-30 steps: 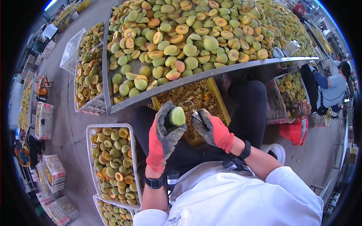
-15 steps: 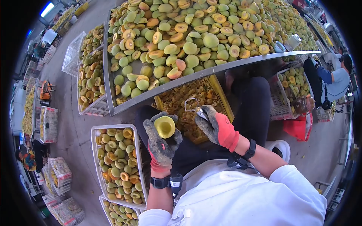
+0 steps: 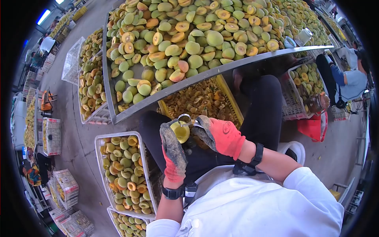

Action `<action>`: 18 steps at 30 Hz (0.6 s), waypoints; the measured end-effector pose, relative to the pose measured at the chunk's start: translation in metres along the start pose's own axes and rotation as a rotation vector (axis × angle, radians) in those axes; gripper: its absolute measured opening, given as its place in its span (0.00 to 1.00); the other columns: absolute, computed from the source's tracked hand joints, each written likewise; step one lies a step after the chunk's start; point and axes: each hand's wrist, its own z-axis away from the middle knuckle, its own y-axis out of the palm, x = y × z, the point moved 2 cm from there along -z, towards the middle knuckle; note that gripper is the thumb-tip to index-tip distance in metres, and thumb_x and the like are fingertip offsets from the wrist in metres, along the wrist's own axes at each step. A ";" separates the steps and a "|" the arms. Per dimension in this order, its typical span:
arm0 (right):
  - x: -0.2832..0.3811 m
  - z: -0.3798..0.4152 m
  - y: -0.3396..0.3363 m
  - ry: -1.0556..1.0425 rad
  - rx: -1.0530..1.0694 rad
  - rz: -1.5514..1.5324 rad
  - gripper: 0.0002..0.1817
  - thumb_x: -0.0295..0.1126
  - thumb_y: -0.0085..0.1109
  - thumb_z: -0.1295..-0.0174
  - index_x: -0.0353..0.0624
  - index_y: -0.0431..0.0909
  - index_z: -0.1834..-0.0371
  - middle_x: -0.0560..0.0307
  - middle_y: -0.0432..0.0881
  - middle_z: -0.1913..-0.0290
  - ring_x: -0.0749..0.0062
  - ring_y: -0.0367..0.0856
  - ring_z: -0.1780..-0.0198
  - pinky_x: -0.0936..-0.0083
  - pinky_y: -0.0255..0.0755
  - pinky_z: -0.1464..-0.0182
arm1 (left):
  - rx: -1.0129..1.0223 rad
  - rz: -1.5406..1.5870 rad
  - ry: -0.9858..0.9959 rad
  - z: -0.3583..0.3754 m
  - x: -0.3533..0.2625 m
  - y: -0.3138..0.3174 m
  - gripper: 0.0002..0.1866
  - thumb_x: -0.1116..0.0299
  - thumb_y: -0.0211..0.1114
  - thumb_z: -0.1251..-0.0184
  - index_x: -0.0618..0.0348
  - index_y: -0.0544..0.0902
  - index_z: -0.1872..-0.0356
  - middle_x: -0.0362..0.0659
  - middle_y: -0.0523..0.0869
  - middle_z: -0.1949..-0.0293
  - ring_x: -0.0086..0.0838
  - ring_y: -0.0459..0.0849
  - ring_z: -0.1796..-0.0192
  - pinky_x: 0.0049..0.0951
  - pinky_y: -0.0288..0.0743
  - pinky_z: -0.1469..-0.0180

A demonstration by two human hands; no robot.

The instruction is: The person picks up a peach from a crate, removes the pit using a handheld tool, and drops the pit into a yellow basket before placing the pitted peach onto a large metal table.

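peach half (image 3: 181,131) sits cut face up in gloved left hand (image 3: 172,147), fingers cupped round its skin, over the lap. right hand (image 3: 219,134) pinches a looped pitting tool (image 3: 185,118) at its rim. likely firm, light, juice-slick; best cradled underneath.

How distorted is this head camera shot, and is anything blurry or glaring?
Head view: strong fisheye, black corners, the metal table edge bows. Even daylight, soft shadows, a bright lamp top left. Hands and the peach half look sharp; the person at the right rim looks stretched.
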 end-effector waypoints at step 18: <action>-0.106 -0.004 0.012 0.463 -0.103 0.157 0.18 0.40 0.45 0.31 0.37 0.75 0.52 0.56 0.81 0.69 0.66 0.79 0.65 0.70 0.71 0.63 | 0.078 0.258 0.052 -0.028 0.051 0.031 0.17 0.52 0.49 0.27 0.49 0.65 0.46 0.39 0.77 0.62 0.22 0.79 0.79 0.18 0.67 0.82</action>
